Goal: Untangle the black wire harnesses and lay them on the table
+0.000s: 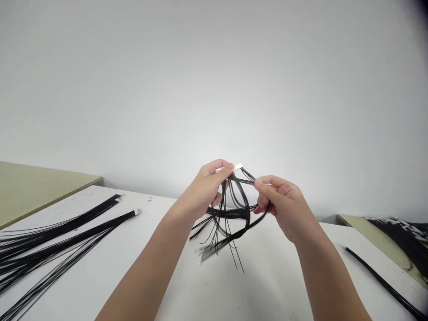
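White connector [238,167], pinched in the left hand [214,180], sends black wires [247,213] towards 4 o'clock, where the right hand [277,196] pinches some

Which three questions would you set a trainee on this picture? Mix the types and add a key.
1. Multiple choice: what does the left hand pinch?
A) a pen
B) a white connector
C) a sheet of paper

2. True or false: the right hand holds black wires.

3. Fill the gap: on the white table, a lone black bundle lies to the ____ of both hands.

Key: 1. B; 2. true; 3. right.
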